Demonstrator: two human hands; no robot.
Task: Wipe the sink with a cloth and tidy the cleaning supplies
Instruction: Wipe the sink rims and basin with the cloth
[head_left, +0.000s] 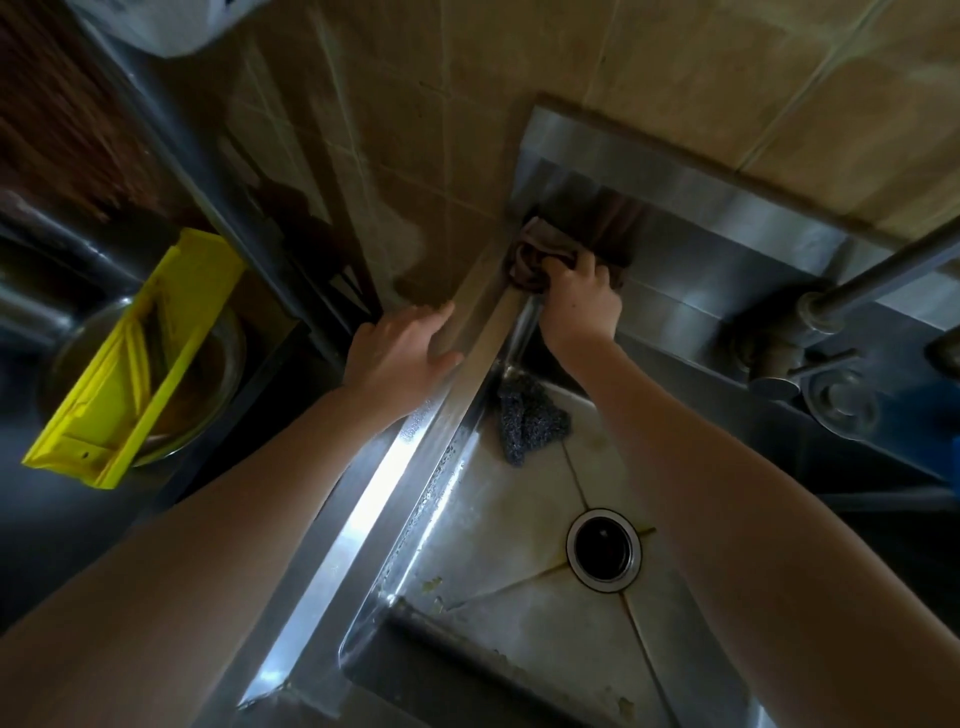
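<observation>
The left hand (402, 353) lies flat, fingers straight, on the sink (363, 519) rim. Just right of it, the right hand (579, 306) has its grip closed round the cloth (535, 254), bunched in the far-left corner. The back ledge (727, 291) runs off rightward, so the wipe likely goes that way.

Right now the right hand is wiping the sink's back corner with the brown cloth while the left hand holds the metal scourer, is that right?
Not quite. In the head view the left hand rests open on the sink rim; the metal scourer lies loose in the basin. The right hand does grip the brown cloth there.
</observation>
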